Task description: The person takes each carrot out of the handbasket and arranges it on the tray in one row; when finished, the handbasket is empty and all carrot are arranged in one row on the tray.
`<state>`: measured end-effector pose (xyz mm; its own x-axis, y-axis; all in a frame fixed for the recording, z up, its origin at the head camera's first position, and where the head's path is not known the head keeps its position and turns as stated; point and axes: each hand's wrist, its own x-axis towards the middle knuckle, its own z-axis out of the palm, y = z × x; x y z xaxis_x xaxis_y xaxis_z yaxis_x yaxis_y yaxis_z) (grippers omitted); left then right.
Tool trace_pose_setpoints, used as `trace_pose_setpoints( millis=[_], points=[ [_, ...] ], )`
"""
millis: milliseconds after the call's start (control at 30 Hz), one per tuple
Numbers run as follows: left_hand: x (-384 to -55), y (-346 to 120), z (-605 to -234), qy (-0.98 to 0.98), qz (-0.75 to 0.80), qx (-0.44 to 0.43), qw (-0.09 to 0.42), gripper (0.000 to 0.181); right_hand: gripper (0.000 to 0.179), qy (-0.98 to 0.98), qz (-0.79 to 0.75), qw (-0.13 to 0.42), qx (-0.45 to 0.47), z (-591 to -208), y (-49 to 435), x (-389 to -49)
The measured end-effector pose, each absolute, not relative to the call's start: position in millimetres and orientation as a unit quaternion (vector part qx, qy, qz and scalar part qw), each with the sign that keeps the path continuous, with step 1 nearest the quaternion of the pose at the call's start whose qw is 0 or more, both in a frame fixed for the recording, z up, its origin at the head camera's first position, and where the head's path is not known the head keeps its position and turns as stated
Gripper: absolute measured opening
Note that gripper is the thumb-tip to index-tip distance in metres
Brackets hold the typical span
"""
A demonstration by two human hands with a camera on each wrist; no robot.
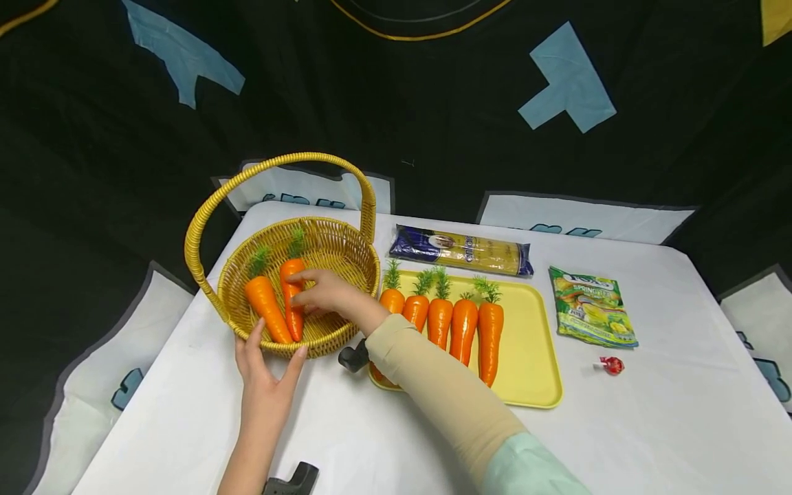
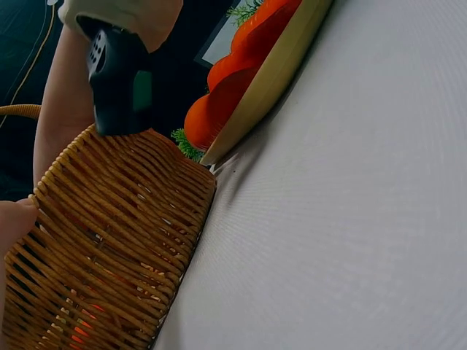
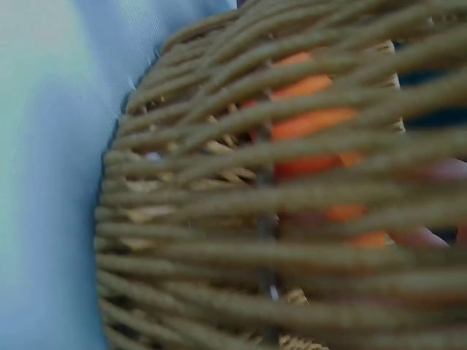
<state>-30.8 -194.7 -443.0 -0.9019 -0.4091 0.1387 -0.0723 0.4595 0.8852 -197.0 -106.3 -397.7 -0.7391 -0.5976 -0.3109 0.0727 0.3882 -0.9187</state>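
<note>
In the head view, a yellow wicker basket (image 1: 346, 338) with a tall arched handle (image 1: 194, 237) holds two orange carrots with green tops. My right hand (image 1: 331, 292) reaches over the basket's right side and grips the right carrot (image 1: 291, 268), its fingers across the upper part. The left carrot (image 1: 266, 306) lies close beside it. At the basket's near rim, my left hand (image 1: 266, 385) touches the wicker with thumb and fingers spread. In the left wrist view its thumb (image 2: 14, 222) rests at the rim. Through the weave, the right wrist view shows orange carrot (image 3: 306, 138).
A yellow tray (image 1: 522, 344) with several carrots (image 1: 489, 337) stands right of the basket, partly under my right sleeve (image 1: 439, 399). Behind it lies a long blue and yellow packet (image 1: 460, 251). A green packet (image 1: 590, 309) and a red lollipop (image 1: 612, 366) lie farther right.
</note>
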Motion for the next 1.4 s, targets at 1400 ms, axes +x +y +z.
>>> trace_pose_setpoints(
  millis=[1400],
  points=[
    [-31.9,-194.9,-443.4,-0.835,-0.506,0.139,0.164,0.083,0.047,0.676,-0.624,0.279,-0.275,-364.9,-52.9,-180.0]
  ],
)
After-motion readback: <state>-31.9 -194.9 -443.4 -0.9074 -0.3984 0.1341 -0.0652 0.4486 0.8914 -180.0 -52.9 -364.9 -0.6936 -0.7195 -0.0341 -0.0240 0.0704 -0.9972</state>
